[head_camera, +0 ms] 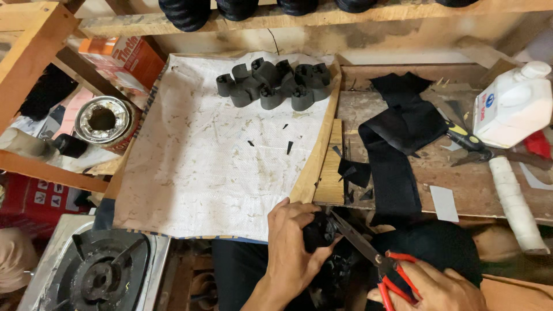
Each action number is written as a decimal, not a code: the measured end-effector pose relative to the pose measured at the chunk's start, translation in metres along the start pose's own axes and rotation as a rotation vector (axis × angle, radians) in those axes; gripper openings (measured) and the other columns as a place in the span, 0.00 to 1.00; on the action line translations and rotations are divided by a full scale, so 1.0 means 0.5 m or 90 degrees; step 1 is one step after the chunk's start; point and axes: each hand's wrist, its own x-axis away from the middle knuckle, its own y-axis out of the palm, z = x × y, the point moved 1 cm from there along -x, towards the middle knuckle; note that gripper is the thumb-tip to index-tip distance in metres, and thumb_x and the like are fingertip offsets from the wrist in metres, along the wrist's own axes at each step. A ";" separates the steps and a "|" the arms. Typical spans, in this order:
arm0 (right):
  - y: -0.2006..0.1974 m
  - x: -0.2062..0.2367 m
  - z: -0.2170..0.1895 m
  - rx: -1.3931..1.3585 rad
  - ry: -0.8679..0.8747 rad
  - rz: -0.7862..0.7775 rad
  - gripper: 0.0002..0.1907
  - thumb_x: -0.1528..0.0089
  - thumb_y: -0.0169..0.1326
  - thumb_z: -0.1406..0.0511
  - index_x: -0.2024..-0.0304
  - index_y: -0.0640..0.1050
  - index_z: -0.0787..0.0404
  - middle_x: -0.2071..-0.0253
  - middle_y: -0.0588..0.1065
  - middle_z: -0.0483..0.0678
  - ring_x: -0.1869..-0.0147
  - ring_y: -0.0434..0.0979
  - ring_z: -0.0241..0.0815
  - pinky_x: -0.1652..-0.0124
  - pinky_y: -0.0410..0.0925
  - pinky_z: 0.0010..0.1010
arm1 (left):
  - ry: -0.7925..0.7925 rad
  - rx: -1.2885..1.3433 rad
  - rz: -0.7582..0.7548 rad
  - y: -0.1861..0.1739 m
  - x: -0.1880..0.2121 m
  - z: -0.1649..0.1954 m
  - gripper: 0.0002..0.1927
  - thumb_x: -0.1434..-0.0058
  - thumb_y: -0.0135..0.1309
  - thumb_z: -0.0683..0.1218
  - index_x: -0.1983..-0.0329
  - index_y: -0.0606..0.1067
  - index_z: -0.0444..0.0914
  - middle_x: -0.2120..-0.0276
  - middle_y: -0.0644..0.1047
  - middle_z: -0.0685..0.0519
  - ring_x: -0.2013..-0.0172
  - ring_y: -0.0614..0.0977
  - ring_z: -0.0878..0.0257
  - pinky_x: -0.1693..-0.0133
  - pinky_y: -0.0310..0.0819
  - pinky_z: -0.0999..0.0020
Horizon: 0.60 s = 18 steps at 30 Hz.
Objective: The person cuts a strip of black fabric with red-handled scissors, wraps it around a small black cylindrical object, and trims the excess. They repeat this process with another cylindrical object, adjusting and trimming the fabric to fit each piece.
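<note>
My left hand [292, 249] grips a small black curved piece [319, 231] just below the front edge of the white work board [196, 173]. My right hand [435, 287] holds red-handled scissors [374, 259], whose blades point up-left and touch the black piece. A cluster of several similar black curved pieces [273, 83] lies at the far end of the board. A few tiny black offcuts [289, 147] are scattered on the white surface.
Strips of black material [394, 150] lie on the wooden bench to the right, beside yellow-handled pliers [466, 141], a white plastic bottle [512, 106] and a white wrapped handle [515, 204]. A metal tin [103, 120] sits left; a gas burner [98, 276] lower left.
</note>
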 end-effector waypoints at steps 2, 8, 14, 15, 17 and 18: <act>0.039 0.005 0.031 -0.237 -0.001 -0.047 0.33 0.51 0.71 0.46 0.46 0.82 0.49 0.50 0.83 0.46 0.53 0.87 0.43 0.54 0.77 0.33 | 0.004 0.015 0.012 0.000 0.001 0.002 0.31 0.50 0.69 0.44 0.48 0.64 0.35 0.47 0.75 0.44 0.46 0.75 0.46 0.35 0.59 0.39; 0.084 0.002 0.057 -0.623 0.036 -0.205 0.35 0.49 0.73 0.52 0.43 0.79 0.56 0.58 0.83 0.55 0.59 0.83 0.47 0.55 0.76 0.36 | 0.014 0.029 0.046 0.001 -0.005 0.005 0.29 0.47 0.69 0.44 0.49 0.64 0.36 0.48 0.76 0.45 0.47 0.77 0.48 0.36 0.60 0.40; -0.066 0.001 -0.078 -0.039 0.070 -0.029 0.46 0.61 0.71 0.37 0.41 0.78 0.40 0.50 0.81 0.36 0.54 0.87 0.37 0.51 0.76 0.29 | 0.031 -0.003 0.027 -0.007 -0.004 0.009 0.30 0.49 0.70 0.45 0.49 0.64 0.36 0.48 0.75 0.45 0.46 0.75 0.47 0.37 0.60 0.40; -0.083 0.003 -0.102 -0.013 0.110 -0.038 0.46 0.61 0.70 0.37 0.42 0.78 0.40 0.49 0.81 0.36 0.52 0.87 0.37 0.49 0.76 0.30 | 0.034 -0.006 0.026 -0.004 -0.002 0.012 0.31 0.49 0.70 0.45 0.49 0.64 0.36 0.48 0.75 0.45 0.46 0.76 0.47 0.37 0.60 0.40; -0.112 0.001 -0.135 -0.004 0.121 -0.024 0.44 0.60 0.69 0.36 0.44 0.79 0.40 0.48 0.80 0.36 0.50 0.87 0.39 0.48 0.75 0.31 | 0.043 -0.010 0.031 0.003 -0.002 0.017 0.31 0.48 0.71 0.44 0.49 0.64 0.36 0.48 0.75 0.46 0.46 0.76 0.48 0.37 0.60 0.41; -0.121 -0.002 -0.145 -0.020 0.092 -0.003 0.42 0.59 0.70 0.37 0.45 0.80 0.41 0.47 0.81 0.36 0.50 0.86 0.41 0.48 0.75 0.32 | 0.047 -0.012 0.037 0.008 -0.001 0.019 0.31 0.48 0.71 0.45 0.49 0.64 0.36 0.48 0.75 0.46 0.46 0.76 0.49 0.36 0.60 0.42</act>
